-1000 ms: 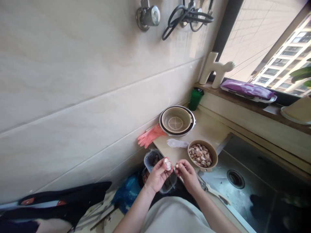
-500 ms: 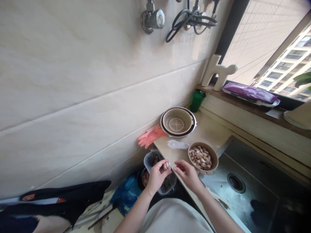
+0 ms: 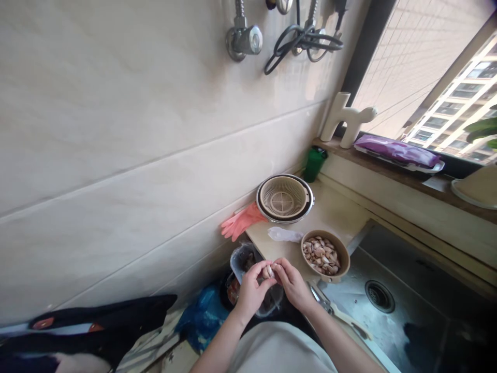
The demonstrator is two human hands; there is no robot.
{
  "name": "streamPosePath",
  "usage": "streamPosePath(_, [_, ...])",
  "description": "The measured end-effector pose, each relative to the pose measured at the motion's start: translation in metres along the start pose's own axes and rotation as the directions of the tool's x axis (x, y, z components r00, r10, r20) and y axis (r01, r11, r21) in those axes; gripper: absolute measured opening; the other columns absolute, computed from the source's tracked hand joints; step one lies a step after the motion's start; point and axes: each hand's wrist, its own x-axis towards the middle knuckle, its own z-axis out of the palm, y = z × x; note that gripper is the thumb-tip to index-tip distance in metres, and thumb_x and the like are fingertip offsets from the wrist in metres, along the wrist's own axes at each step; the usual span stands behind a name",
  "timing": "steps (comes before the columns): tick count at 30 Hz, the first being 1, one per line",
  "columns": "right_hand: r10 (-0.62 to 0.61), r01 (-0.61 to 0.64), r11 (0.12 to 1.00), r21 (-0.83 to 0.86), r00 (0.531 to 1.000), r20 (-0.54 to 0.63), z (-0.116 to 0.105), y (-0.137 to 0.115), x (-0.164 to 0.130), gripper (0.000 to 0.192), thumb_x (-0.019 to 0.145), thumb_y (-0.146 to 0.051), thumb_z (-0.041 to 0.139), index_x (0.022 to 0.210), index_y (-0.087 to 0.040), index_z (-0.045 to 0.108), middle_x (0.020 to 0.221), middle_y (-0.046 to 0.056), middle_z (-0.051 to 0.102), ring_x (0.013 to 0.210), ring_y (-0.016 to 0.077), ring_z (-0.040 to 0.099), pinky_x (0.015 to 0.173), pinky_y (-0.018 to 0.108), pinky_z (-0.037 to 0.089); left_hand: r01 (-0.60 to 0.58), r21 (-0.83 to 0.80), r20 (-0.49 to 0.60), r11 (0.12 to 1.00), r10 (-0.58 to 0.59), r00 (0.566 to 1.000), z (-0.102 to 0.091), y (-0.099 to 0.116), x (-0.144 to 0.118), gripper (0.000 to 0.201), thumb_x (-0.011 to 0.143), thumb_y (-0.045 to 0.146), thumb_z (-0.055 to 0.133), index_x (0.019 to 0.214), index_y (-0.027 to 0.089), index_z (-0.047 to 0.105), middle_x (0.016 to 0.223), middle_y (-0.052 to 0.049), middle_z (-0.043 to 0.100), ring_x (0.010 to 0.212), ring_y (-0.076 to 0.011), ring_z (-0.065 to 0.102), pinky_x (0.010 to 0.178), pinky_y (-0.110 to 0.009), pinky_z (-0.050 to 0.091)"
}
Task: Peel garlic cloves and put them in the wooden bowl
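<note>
My left hand point(image 3: 251, 288) pinches a small pale garlic clove point(image 3: 267, 271) between thumb and fingers, over the counter's near corner. My right hand point(image 3: 292, 283) has come up against it, its fingertips touching the same clove. Just right of my hands stands a brown bowl point(image 3: 344, 256) filled with several garlic cloves in pinkish skins. Below my hands sits a clear plastic bin point(image 3: 237, 257) with scraps inside.
A beige colander in a dark bowl point(image 3: 284, 198) stands further back, with a pink rubber glove point(image 3: 239, 221) beside it and a crumpled clear bag point(image 3: 284, 234). A green cup point(image 3: 313, 161) is in the corner. The steel sink point(image 3: 392, 295) lies right; a blue bag point(image 3: 205, 309) lower left.
My right hand moved left from a small gap and now meets the clove held in my left hand. The view drifted slightly downward.
</note>
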Motion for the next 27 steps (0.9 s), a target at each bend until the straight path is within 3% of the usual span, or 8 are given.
streamPosePath(2, [0.001,-0.002,1.000,0.031,0.999,0.039,-0.002,-0.003,0.000,0.030,0.091,-0.042,0.034,0.090,-0.019,0.053,0.076,-0.001,0.054,0.068,0.0119,0.048,0.063,0.023,0.040,-0.033,0.047,-0.021,0.998,0.034,0.999,-0.001,0.000,0.002,0.036,0.069,0.018,0.065,0.105,0.020,0.062,0.106,-0.007,0.066,0.097,-0.0212,0.061,0.089,-0.035,0.049])
streamPosePath(5, [-0.027,0.028,0.998,-0.051,0.999,0.032,-0.005,-0.007,-0.002,0.024,0.087,-0.041,0.045,0.087,-0.018,0.053,0.072,-0.001,0.052,0.065,0.0118,0.046,0.060,0.022,0.038,-0.088,0.124,-0.004,0.988,0.090,0.996,-0.002,0.004,0.003,0.030,0.074,0.023,0.062,0.104,0.021,0.064,0.105,-0.008,0.066,0.098,-0.0226,0.060,0.091,-0.039,0.047])
streamPosePath(11, [-0.071,0.072,0.989,-0.130,0.997,0.018,-0.007,-0.004,-0.003,0.022,0.088,-0.038,0.042,0.081,-0.019,0.051,0.068,-0.002,0.049,0.063,0.0119,0.044,0.060,0.023,0.036,-0.043,0.101,0.039,0.994,0.040,0.998,0.000,0.010,0.003,0.033,0.071,0.024,0.066,0.104,0.023,0.065,0.105,-0.008,0.067,0.098,-0.0241,0.060,0.091,-0.038,0.046])
streamPosePath(14, [-0.047,0.047,0.998,-0.040,0.999,-0.009,-0.007,0.000,-0.002,0.024,0.088,-0.041,0.043,0.084,-0.019,0.052,0.069,-0.002,0.049,0.063,0.0119,0.044,0.059,0.023,0.036,-0.020,0.058,0.033,0.998,0.018,0.999,0.001,0.010,0.004,0.034,0.070,0.022,0.066,0.104,0.023,0.065,0.106,-0.007,0.066,0.099,-0.0239,0.059,0.092,-0.037,0.045])
streamPosePath(16, [0.034,-0.033,0.991,0.127,0.999,-0.002,-0.005,0.003,-0.001,0.027,0.086,-0.045,0.045,0.084,-0.019,0.052,0.065,-0.003,0.046,0.058,0.0103,0.040,0.054,0.022,0.033,-0.006,0.032,0.039,0.999,0.004,0.999,0.001,0.009,0.005,0.034,0.070,0.020,0.065,0.104,0.022,0.064,0.106,-0.007,0.066,0.099,-0.0232,0.059,0.091,-0.036,0.045])
streamPosePath(22, [0.291,-0.295,0.758,0.582,0.951,0.102,-0.007,0.006,0.000,0.037,0.072,-0.052,0.062,0.074,-0.017,0.047,0.056,-0.007,0.041,0.045,0.0048,0.029,0.044,0.018,0.020,0.030,-0.049,0.081,0.998,-0.026,0.996,0.003,0.010,0.007,0.034,0.067,0.013,0.064,0.101,0.020,0.063,0.101,-0.007,0.066,0.094,-0.0213,0.060,0.086,-0.032,0.047])
streamPosePath(27, [0.328,-0.436,0.464,0.771,0.893,0.307,-0.019,0.011,-0.001,0.033,0.066,-0.039,0.072,0.076,-0.016,0.051,0.059,-0.007,0.035,0.047,0.0030,0.025,0.042,0.015,0.018,0.101,-0.184,0.148,0.978,-0.074,0.986,0.007,0.010,0.007,0.035,0.066,0.012,0.064,0.100,0.019,0.061,0.101,-0.006,0.065,0.093,-0.0202,0.060,0.088,-0.032,0.045])
